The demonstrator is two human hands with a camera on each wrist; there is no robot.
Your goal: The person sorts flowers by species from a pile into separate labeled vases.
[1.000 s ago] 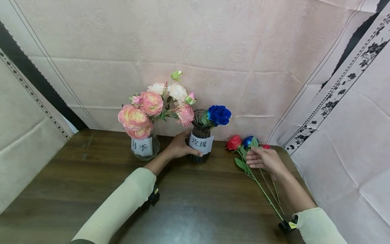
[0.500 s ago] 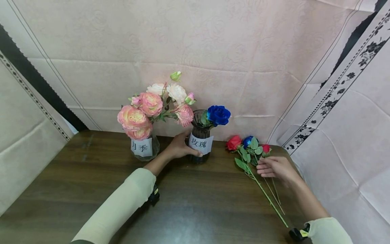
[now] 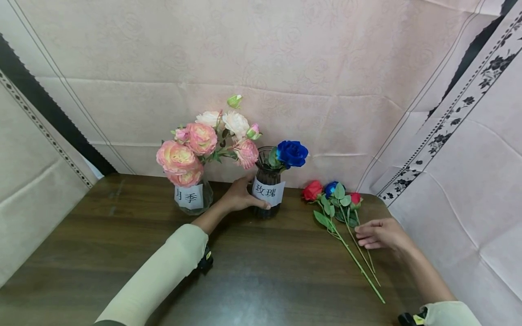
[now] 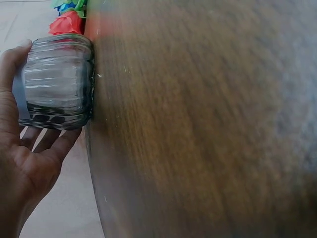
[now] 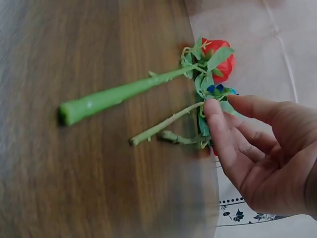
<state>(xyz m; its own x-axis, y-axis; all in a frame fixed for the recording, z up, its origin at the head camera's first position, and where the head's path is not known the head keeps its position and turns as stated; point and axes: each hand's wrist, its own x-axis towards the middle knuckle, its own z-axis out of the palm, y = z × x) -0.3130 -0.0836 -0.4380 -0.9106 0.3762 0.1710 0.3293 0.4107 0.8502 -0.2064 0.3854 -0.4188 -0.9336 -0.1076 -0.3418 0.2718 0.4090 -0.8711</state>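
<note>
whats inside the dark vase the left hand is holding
A blue rose leans out of the dark vase, with green leaves at its mouth. Its lower stem can't be made out: the paper label and left hand cover part of the dark glass.

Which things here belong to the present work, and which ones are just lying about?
Likely in use:
dark vase, held by the left hand
blue rose in it
two red roses and another blue rose, near the right hand

Likely just there:
clear vase
pink and white flowers in it
cloth behind the table
</note>
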